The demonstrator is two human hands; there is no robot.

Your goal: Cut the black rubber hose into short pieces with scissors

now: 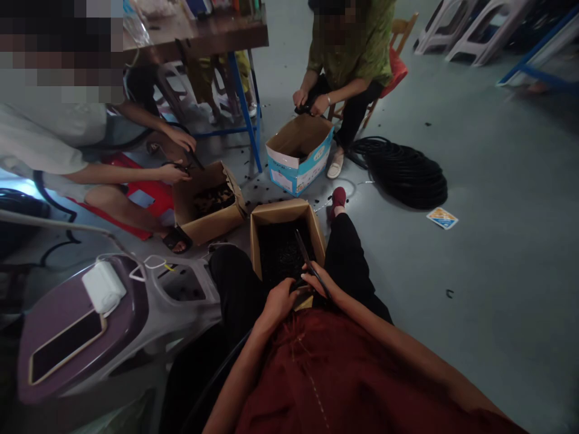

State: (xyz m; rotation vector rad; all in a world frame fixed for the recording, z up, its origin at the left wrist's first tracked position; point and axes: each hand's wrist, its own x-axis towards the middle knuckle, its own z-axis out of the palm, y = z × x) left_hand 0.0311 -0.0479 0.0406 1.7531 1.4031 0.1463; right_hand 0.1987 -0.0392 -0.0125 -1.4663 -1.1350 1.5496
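Observation:
An open cardboard box (319, 232) stands between my knees, with many small black pieces (283, 250) inside. Over its near edge, my left hand (281, 298) is closed around something dark, probably a piece of black tubing; the dim light hides its exact shape. Beside it on the right, my right hand (320, 282) holds a long dark tool that looks like scissors (304, 247), its tip pointing forward over the box. The two hands are close together.
Two people sit ahead, at a brown carton (210, 229) on the left and a blue-white box (301, 175). A coil of black tubing (407, 175) lies right on the floor. A purple stool (131, 307) at left holds a phone (67, 346) and a white device (104, 286).

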